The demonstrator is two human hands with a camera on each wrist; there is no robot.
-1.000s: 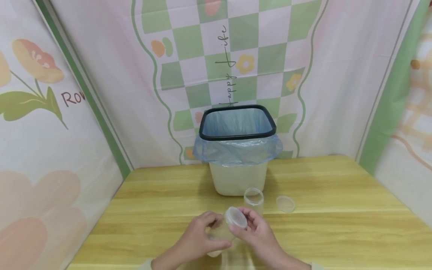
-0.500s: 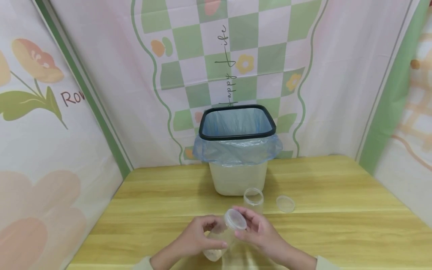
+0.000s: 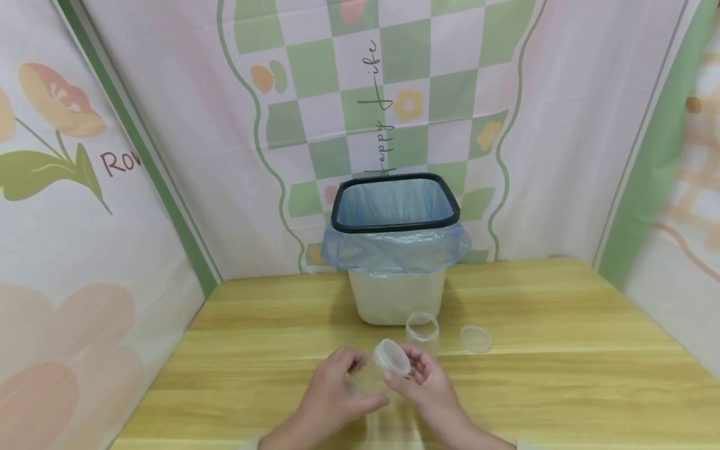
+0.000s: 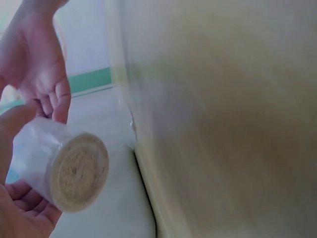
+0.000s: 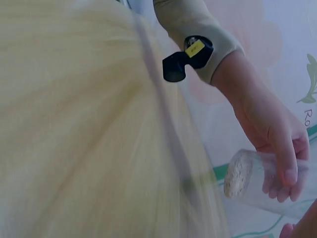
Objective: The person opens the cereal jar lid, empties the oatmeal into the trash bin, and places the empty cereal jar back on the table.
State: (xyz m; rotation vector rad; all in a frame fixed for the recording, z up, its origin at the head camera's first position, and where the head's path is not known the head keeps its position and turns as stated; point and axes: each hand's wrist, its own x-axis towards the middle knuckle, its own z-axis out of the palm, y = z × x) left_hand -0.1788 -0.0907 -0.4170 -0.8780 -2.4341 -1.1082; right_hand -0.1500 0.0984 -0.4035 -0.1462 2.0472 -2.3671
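Observation:
A clear plastic jar (image 5: 262, 178) with pale grainy stuff at its bottom is held tilted above the table. My left hand (image 3: 333, 386) grips its body, thumb on one side and fingers on the other. Its whitish lid (image 3: 392, 357) sits on the mouth, turned up toward the right. At the lid's edge, my right hand (image 3: 430, 386) pinches with thumb and fingers. The jar's round base (image 4: 79, 172) faces the left wrist camera. Just beyond my hands a second clear jar (image 3: 422, 337) stands upright without a lid, its lower part hidden by the right hand.
A cream bin (image 3: 398, 297) with a black rim and blue liner bag stands at the back of the wooden table (image 3: 264, 325). Right of the standing jar lies a loose clear lid (image 3: 475, 339). Printed curtains (image 3: 568, 156) enclose the table.
The held jar has come up slightly and its base has swung behind my left hand in the head view. My right fingers loosened at the lid half a second ago and now pinch it again.

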